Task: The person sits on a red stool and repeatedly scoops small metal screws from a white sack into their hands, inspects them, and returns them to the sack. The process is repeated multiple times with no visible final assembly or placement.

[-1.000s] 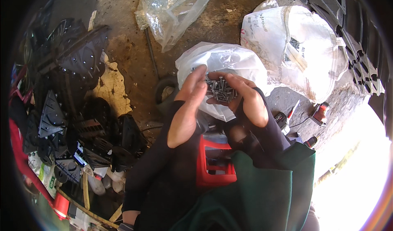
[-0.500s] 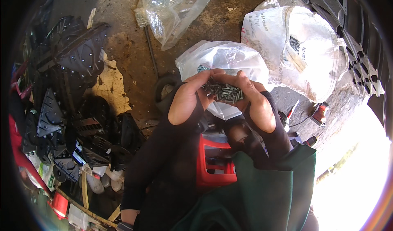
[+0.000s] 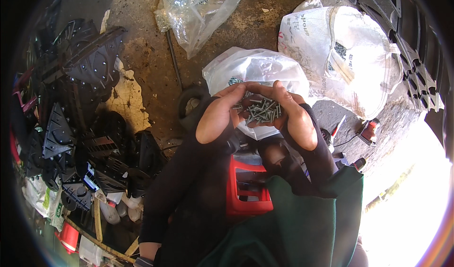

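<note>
Small grey metal screws [image 3: 263, 111] lie in a loose heap in my two cupped palms. My left hand [image 3: 223, 107] curves round the heap from the left, thumb on top. From the other side my right hand [image 3: 292, 110] cradles it, its thumb pointing up and away. Both hands are held over the near side of an open clear plastic bag [image 3: 276, 63]. Inside that bag, just beyond my left fingers, some bluish metal pieces [image 3: 234, 81] show. My fingers' undersides are hidden.
A white woven sack [image 3: 307, 44] with more hardware stands at right, beyond it black metal parts [image 3: 421, 84]. Another clear bag [image 3: 196, 18] lies at the far side. Black brackets [image 3: 94, 61] pile up at left. A red plastic stool [image 3: 231, 191] is below my hands.
The screws in my palms have shifted and lie more spread out. My hands have barely moved. At the far left, a red shape has mostly gone from view, uncovering a white bag.
</note>
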A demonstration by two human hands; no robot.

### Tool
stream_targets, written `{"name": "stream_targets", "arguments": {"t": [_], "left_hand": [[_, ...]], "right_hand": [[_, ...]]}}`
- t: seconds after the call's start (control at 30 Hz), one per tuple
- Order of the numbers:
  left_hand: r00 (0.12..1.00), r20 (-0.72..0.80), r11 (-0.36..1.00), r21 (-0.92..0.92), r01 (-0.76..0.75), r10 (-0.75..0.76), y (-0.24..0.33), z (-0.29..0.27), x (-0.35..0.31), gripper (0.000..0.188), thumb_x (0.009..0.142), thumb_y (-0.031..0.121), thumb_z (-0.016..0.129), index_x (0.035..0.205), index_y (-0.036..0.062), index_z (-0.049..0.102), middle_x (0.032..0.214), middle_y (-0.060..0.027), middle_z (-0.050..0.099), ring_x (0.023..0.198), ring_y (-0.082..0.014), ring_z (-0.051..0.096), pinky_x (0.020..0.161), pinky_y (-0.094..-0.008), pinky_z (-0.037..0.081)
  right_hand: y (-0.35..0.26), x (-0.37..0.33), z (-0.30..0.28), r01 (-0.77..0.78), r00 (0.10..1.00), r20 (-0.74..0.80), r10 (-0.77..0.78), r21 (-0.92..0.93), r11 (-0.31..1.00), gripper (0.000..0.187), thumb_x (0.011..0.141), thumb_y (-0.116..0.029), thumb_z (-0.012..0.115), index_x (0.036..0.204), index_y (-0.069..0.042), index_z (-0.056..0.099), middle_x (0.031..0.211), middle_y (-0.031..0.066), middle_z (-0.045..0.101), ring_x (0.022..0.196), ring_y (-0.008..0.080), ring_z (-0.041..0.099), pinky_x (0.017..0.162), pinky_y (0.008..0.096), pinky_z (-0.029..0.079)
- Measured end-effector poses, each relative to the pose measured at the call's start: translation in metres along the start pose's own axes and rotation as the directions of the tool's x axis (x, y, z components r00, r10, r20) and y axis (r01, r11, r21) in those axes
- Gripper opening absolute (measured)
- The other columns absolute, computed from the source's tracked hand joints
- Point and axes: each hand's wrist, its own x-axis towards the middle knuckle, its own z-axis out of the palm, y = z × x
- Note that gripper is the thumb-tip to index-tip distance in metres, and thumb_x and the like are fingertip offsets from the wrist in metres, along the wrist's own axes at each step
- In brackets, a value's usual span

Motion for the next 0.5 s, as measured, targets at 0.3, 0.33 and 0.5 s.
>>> {"name": "stream_targets", "arguments": {"t": [0.3, 0.33, 0.5], "left_hand": [[0.998, -0.06, 0.999, -0.038, 0.004, -0.006, 0.001, -0.001, -0.002, 0.033, 0.106, 0.025, 0.043, 0.123, -0.0004, 0.056, 0.113, -0.0091, 0.063, 0.1, -0.0186, 0.063, 0.081, -0.0329, 0.05], [0.995, -0.098, 0.999, -0.029, 0.024, -0.027, 0.001, -0.001, -0.001, 0.035, 0.105, 0.026, 0.045, 0.125, -0.0013, 0.056, 0.116, -0.01, 0.062, 0.103, -0.02, 0.062, 0.084, -0.0342, 0.049], [0.997, -0.06, 0.996, -0.072, 0.048, -0.052, 0.005, -0.009, 0.001, 0.043, 0.103, 0.029, 0.049, 0.13, -0.0045, 0.052, 0.121, -0.0141, 0.06, 0.103, -0.0242, 0.06, 0.091, -0.0381, 0.047]], "right_hand": [[0.005, 0.005, -0.007, -0.032, 0.998, 0.054, 0.03, 0.04, 0.999, 0.067, 0.106, -0.048, 0.034, 0.133, 0.011, 0.052, 0.111, 0.0205, 0.067, 0.101, 0.0292, 0.067, 0.083, 0.0391, 0.056], [0.005, 0.006, -0.008, -0.029, 0.999, 0.033, 0.027, 0.051, 0.998, 0.067, 0.106, -0.049, 0.034, 0.132, 0.011, 0.052, 0.112, 0.021, 0.066, 0.101, 0.0294, 0.067, 0.084, 0.0394, 0.055], [0.004, 0.006, -0.016, 0.057, 0.998, -0.003, -0.056, 0.027, 0.998, 0.07, 0.106, -0.05, 0.032, 0.132, 0.012, 0.05, 0.118, 0.0252, 0.064, 0.106, 0.0325, 0.066, 0.088, 0.041, 0.054]]}}
